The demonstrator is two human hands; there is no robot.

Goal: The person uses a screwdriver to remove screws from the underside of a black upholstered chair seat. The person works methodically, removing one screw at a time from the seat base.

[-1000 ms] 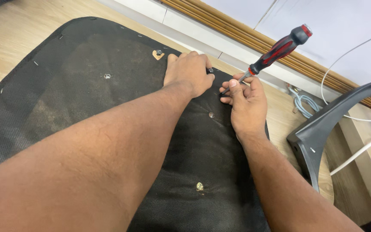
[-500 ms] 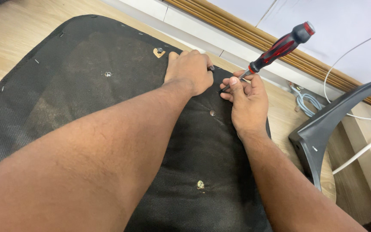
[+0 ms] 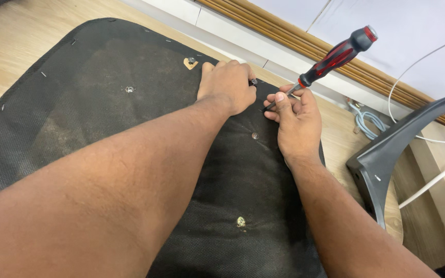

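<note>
A black fabric-covered chair seat [image 3: 104, 118] lies underside up on the wooden floor, with several bolt holes and staples showing. My left hand [image 3: 227, 85] presses flat on its far edge, fingers curled by a small bolt [image 3: 254, 81]. My right hand [image 3: 297, 123] grips the metal shaft of a red and black screwdriver [image 3: 338, 54], whose tip rests on the fabric just right of my left hand. The handle tilts up and to the right.
A dark grey plastic chair armrest [image 3: 387, 149] lies at the right. White cables [image 3: 423, 185] and a coiled pale blue cable [image 3: 364, 123] run along the wall. A wooden skirting strip [image 3: 284, 36] and white wall close the far side.
Hands and screwdriver have hardly moved since a second ago; the handle sits slightly higher and further right in the picture.
</note>
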